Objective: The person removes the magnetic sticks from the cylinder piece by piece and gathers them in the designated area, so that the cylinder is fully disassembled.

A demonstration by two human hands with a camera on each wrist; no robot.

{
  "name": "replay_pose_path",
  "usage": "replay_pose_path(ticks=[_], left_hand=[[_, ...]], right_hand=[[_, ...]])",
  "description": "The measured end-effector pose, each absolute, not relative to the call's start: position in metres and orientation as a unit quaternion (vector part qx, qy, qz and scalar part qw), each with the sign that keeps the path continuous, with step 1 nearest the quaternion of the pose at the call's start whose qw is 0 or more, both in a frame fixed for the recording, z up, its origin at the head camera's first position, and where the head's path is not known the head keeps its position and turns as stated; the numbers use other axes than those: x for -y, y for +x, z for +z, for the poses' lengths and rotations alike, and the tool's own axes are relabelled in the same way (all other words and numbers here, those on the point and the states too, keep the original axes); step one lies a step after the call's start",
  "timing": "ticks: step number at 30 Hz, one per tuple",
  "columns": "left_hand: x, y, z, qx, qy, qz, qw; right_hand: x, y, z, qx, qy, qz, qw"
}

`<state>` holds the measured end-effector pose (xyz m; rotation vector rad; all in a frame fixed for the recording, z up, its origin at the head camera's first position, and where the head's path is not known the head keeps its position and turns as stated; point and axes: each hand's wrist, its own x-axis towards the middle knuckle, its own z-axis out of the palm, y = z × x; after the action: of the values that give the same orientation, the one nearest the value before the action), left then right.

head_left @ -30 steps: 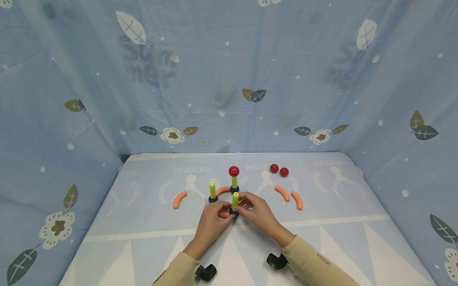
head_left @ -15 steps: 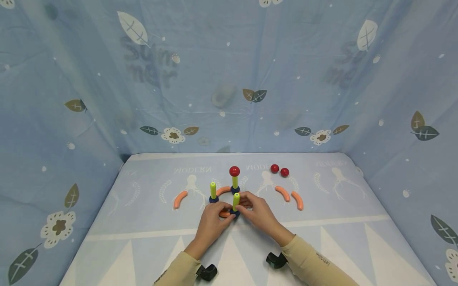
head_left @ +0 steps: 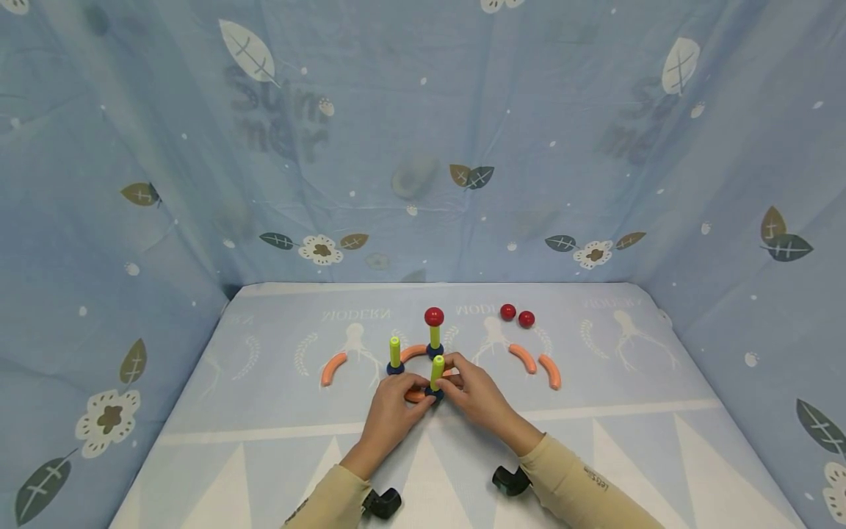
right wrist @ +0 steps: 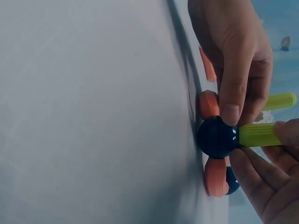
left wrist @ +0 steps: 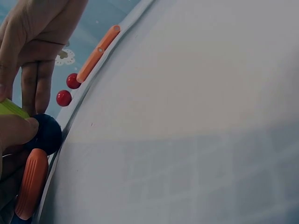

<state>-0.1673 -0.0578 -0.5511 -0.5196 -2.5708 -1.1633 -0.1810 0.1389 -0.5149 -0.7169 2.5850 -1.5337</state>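
My left hand [head_left: 394, 408] pinches a dark blue ball [right wrist: 217, 136] at the front of a ring built from toy pieces. In that ball a yellow-green rod [head_left: 438, 371] stands upright, and my right hand [head_left: 479, 393] pinches it between thumb and fingers. Orange curved sticks [right wrist: 216, 177] join the ball on either side. Two more dark blue balls belong to the ring: the left one carries a bare yellow-green rod [head_left: 394, 351], the rear one a yellow-green rod [head_left: 434, 336] topped by a red ball [head_left: 434, 317]. My fingers partly hide the ring's right side.
Two loose red balls [head_left: 526, 319] lie at the back right. Nearer are two orange curved sticks [head_left: 550, 372], and one more orange curved stick [head_left: 333, 369] lies left of the ring. A patterned cloth covers the table [head_left: 264, 419]; blue curtains [head_left: 370, 147] surround it.
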Motion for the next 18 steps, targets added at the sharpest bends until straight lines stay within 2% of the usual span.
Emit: replay_pose_path(ticks=[18], left_hand=[[0.0582, -0.1668, -0.5502, 0.886, -0.176, -0.412, 0.121]], right_hand=[[-0.1389, -0.1808, -0.5194, -0.840, -0.212, -0.499, 0.024]])
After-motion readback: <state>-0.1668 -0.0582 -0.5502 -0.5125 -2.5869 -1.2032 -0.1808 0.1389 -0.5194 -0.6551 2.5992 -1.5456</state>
